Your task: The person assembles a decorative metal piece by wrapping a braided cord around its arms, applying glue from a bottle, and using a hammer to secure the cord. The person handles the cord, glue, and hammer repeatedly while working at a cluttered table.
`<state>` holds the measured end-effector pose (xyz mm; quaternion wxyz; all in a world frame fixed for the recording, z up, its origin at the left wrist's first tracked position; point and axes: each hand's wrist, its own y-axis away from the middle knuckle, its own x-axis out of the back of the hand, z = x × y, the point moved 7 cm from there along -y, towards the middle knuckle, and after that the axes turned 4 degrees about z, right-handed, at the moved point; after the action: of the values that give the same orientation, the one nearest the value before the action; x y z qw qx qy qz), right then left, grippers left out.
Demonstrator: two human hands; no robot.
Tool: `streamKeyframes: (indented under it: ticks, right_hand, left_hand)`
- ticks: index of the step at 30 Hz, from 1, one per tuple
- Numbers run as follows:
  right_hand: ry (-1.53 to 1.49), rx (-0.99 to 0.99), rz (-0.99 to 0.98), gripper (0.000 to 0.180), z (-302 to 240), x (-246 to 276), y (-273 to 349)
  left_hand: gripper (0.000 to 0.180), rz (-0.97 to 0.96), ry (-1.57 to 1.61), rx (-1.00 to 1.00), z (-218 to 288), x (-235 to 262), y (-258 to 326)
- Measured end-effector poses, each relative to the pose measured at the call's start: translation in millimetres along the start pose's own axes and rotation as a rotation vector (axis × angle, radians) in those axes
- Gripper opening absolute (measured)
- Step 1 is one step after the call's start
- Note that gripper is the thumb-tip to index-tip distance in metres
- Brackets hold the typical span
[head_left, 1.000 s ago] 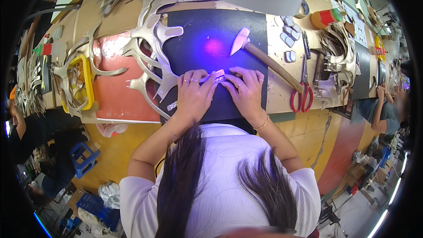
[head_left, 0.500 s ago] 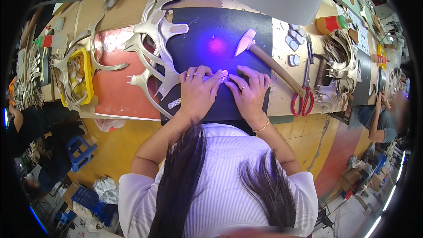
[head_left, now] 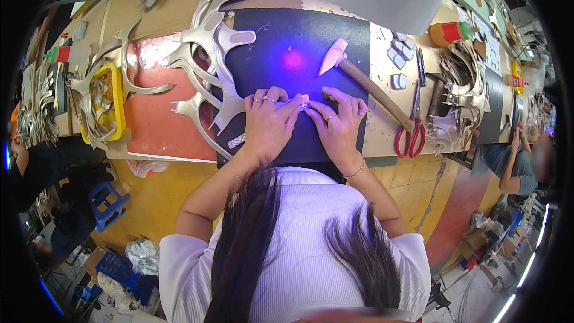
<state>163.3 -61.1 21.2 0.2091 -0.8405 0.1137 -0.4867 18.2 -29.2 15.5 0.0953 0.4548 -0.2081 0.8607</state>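
Note:
My left hand point(head_left: 267, 122) and my right hand point(head_left: 339, 124) lie side by side on a dark cutting mat point(head_left: 299, 36), fingertips pinching a small pale silvery strip point(head_left: 301, 102) between them. A violet light spot point(head_left: 294, 60) glows on the mat just beyond the fingers. A wooden-handled hammer point(head_left: 371, 88) rests on the mat to the right of my right hand, head pointing away. Silver cut leather pieces point(head_left: 209, 66) are piled at the mat's left edge, close to my left hand.
Red-handled scissors point(head_left: 412, 125) lie right of the hammer. A yellow tray point(head_left: 107, 98) and an orange-red mat point(head_left: 158, 119) sit at left. Small silver pieces point(head_left: 397, 60), a glue bottle point(head_left: 451, 32) and more silver straps point(head_left: 454, 101) are at right. Another person point(head_left: 520, 155) works at far right.
Both hands have shifted slightly while still pressing the small strip; the view has tilted a little. Hammer and scissors stay where they were.

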Motion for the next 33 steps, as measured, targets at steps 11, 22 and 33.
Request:
streamKeyframes:
  ticks: [11, 22, 33]
  right_hand:
    - [-0.004, 0.002, -0.011, 0.021, 0, 0, -1]
    - [0.015, -0.212, 0.108, 0.024, 79, 71, -35]
    - [0.453, -0.355, -0.265, 0.028, 168, 74, -34]
  left_hand:
    - [0.023, -0.043, 0.069, 0.03, -4, -1, -3]
    - [0.021, -0.066, 0.031, 0.089, -6, -4, -7]
    - [0.014, -0.08, 0.033, 0.134, -8, -4, -8]
